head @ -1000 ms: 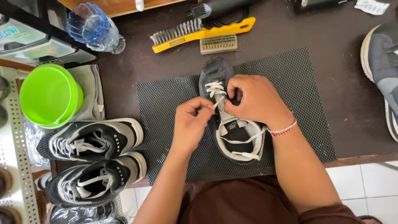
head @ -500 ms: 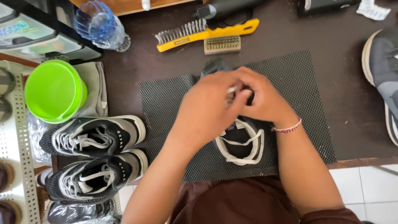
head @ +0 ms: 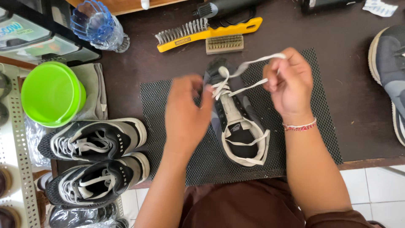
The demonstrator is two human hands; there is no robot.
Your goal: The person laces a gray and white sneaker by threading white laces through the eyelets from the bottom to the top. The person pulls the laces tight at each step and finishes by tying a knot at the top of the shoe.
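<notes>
A grey and black sneaker [head: 239, 126] lies toe-away on a black mesh mat [head: 168, 101] on the dark table. Its white lace [head: 249, 86] runs from the eyelets near the toe out to the right. My right hand [head: 290, 86] is raised beside the shoe's toe and pinches the lace, which is pulled taut and loops over the fingers. My left hand [head: 185, 114] rests against the shoe's left side at the laced part, fingers touching the lace crossings; whether it grips the lace is hidden.
A yellow wire brush [head: 202, 33] and a small wooden brush [head: 224, 43] lie beyond the mat. A green bowl [head: 51, 93], a plastic bottle [head: 98, 24] and two black-and-white sneakers [head: 93, 139] are at left. Another grey shoe [head: 390, 76] is at the right edge.
The hands, together over the shoe's toe before, have parted: my right hand has drawn the lace out to the right, my left hand has dropped to the shoe's left side.
</notes>
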